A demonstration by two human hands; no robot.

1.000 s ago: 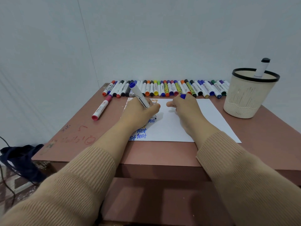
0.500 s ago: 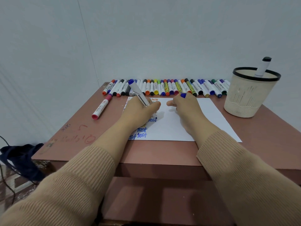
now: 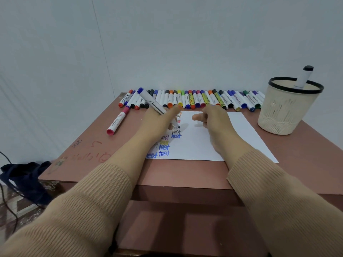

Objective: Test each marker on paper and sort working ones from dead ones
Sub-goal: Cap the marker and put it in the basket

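My left hand (image 3: 157, 121) grips a white marker with a blue end (image 3: 152, 102), tilted, its uncapped tip touching the white paper (image 3: 232, 138) beside a column of written "test" words (image 3: 164, 146). My right hand (image 3: 215, 121) rests on the paper just right of it, fingers curled; the blue cap it pinched a moment ago is hidden inside it. A long row of capped markers (image 3: 194, 99) lies along the table's far edge. One pink-capped marker (image 3: 118, 120) lies apart at the left.
A cream mesh basket (image 3: 285, 112) stands at the back right with a black-capped marker (image 3: 304, 76) upright in it. The brown table (image 3: 306, 164) has scribbles near its left front corner. A dark bag (image 3: 24, 179) lies on the floor at left.
My left index finger has stretched out and the marker tip has moved slightly on the paper. My right hand has turned, so the blue cap no longer shows.
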